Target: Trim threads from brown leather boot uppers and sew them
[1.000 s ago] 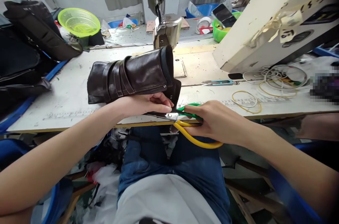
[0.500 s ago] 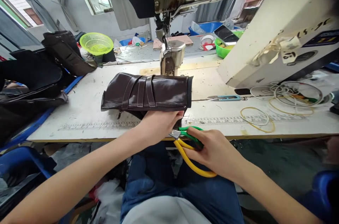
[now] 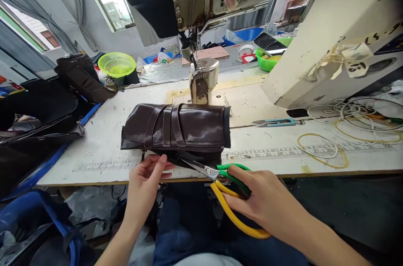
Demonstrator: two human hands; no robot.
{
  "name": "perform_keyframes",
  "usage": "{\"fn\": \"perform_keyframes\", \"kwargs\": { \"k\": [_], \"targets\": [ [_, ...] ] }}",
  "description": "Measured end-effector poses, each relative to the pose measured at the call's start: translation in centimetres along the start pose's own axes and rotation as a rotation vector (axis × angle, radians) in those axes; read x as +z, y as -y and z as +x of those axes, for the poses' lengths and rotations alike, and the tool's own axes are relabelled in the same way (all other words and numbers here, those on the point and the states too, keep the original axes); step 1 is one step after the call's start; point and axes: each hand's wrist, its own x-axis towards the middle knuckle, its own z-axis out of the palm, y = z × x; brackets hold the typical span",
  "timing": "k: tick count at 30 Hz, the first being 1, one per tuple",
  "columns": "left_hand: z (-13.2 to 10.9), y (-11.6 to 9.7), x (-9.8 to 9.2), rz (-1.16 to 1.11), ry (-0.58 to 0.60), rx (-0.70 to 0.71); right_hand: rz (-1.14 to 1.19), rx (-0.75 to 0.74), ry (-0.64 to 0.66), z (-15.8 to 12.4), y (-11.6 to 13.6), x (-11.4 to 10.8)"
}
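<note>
A dark brown leather boot upper (image 3: 201, 125) with stitched straps and a zip along its near side lies across the sewing machine's table. My left hand (image 3: 146, 180) is at its near edge, thumb and fingers closed on the dark material beside the zip; part of the grip is hidden. In my right hand (image 3: 260, 190) are scissors (image 3: 231, 211) with one green and one yellow handle. Their blades point left, along the zip edge under the upper, and the tips are partly hidden by dark material.
The sewing machine's post (image 3: 201, 81) stands just behind the upper. Blue thread snips (image 3: 277, 122) and loops of cord (image 3: 324, 150) lie to the right. A yellow-green basket (image 3: 117, 64) and more dark leather pieces (image 3: 83, 79) are at the left. A printed ruler (image 3: 264, 153) runs along the front edge.
My left hand has moved left along the near edge, away from the scissors' pivot. The scissor blades now show along the zip edge. The view has shifted, and the upper appears lower.
</note>
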Motion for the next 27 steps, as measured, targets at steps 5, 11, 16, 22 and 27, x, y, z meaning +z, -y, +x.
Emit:
{"fn": "perform_keyframes", "kwargs": {
  "k": [5,11,16,22,27],
  "targets": [
    [0.2,0.0,0.9,-0.088,-0.025,0.008,-0.094,-0.029,-0.08,-0.1,0.1,-0.1],
    [-0.5,0.6,0.9,-0.155,-0.038,0.033,-0.1,-0.064,-0.074,0.1,0.2,-0.4],
    [-0.6,0.9,1.0,-0.199,-0.067,0.058,-0.069,-0.067,-0.054,0.2,0.2,-0.4],
    [-0.6,0.6,1.5,-0.192,-0.093,0.101,0.035,-0.043,-0.042,0.2,0.1,-0.5],
    [-0.6,0.7,1.4,-0.171,-0.102,0.13,0.081,-0.057,-0.038,0.2,-0.1,-0.6]
  ]
}}
